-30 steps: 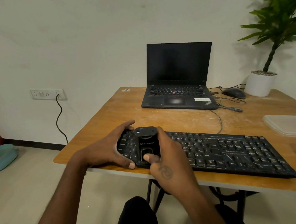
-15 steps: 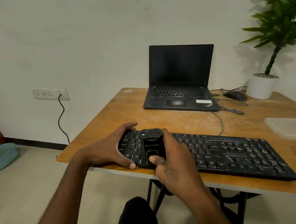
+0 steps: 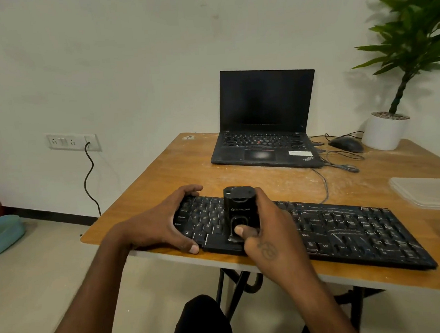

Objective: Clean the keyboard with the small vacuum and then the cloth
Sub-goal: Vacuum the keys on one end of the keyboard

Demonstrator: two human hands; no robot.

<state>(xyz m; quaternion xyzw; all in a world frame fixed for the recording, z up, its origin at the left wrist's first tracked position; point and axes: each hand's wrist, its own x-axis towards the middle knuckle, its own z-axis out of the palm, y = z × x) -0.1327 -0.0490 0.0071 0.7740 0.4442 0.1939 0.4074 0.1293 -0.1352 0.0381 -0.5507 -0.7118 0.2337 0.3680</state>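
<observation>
Standing upright on keyboard (image 3: pixel 346 225), vacuum (image 3: pixel 240 211) in right hand (image 3: pixel 269 238) fingers; left hand (image 3: pixel 163 224) gripping keyboard's end.

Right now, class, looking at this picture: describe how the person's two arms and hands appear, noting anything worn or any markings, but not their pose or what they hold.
Both forearms are bare, with no sleeves in view and no watch, ring or glove showing. The right hand bears a dark tattoo-like mark on its back, a small looping design. The left hand shows no markings. Fingernails look short and unpainted.
</observation>
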